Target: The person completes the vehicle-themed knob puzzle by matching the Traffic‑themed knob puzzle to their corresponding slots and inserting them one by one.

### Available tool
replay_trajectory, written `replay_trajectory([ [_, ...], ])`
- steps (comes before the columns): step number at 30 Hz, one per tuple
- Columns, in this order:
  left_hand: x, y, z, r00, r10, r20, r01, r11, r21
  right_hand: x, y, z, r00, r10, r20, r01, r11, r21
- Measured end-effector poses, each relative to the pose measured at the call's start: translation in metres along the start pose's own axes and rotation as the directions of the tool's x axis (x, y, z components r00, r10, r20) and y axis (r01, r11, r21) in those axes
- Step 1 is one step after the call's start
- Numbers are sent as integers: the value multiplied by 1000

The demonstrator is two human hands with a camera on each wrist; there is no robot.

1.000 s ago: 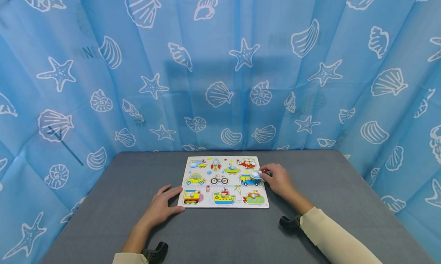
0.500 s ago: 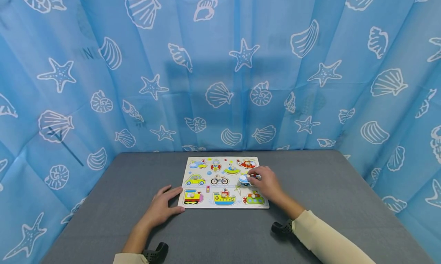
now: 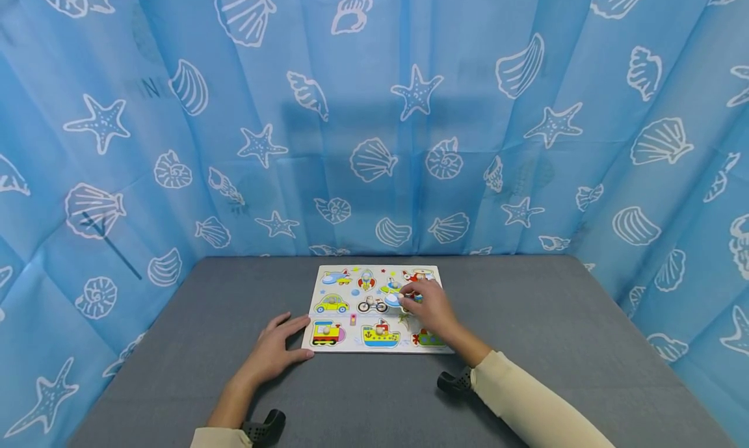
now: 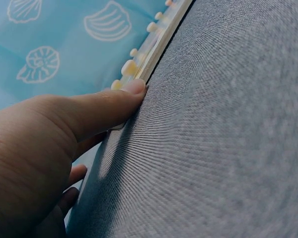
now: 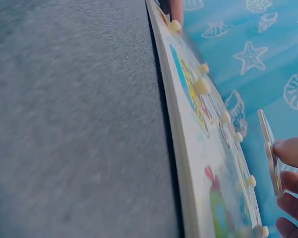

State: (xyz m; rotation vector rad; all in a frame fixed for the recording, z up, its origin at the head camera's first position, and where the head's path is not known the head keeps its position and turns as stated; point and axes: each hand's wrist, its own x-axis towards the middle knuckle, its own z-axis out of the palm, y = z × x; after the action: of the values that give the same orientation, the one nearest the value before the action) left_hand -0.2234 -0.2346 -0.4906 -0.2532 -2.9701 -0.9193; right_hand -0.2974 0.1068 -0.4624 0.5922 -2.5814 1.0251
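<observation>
A flat wooden knob puzzle board with colourful vehicle pieces lies on the grey table. My left hand rests at its left side, fingers spread, index finger on the left edge and thumb at the near corner. In the left wrist view the thumb touches that corner from above. My right hand pinches a light-blue puzzle piece and holds it over the board, right of the bicycle piece. The right wrist view shows this piece edge-on, raised clear of the board.
A blue shell-patterned curtain hangs behind and at both sides of the grey table. Pale knobs stand up from the board. Dark wrist mounts sit below both wrists.
My right hand has carried the light-blue piece leftward, from over the bus at the board's right side to beside the bicycle. My left hand has stayed in place.
</observation>
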Motion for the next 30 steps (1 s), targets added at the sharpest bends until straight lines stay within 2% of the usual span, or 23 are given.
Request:
replay_trajectory([
  [8, -1, 2, -1, 1000, -15, -3, 15, 1000, 14, 14, -10, 9, 1000, 13, 1, -13, 1000, 22],
  [30, -1, 1, 1, 1000, -12, -20, 13, 1000, 17, 56, -18, 31, 1000, -7, 6, 8, 997, -80],
])
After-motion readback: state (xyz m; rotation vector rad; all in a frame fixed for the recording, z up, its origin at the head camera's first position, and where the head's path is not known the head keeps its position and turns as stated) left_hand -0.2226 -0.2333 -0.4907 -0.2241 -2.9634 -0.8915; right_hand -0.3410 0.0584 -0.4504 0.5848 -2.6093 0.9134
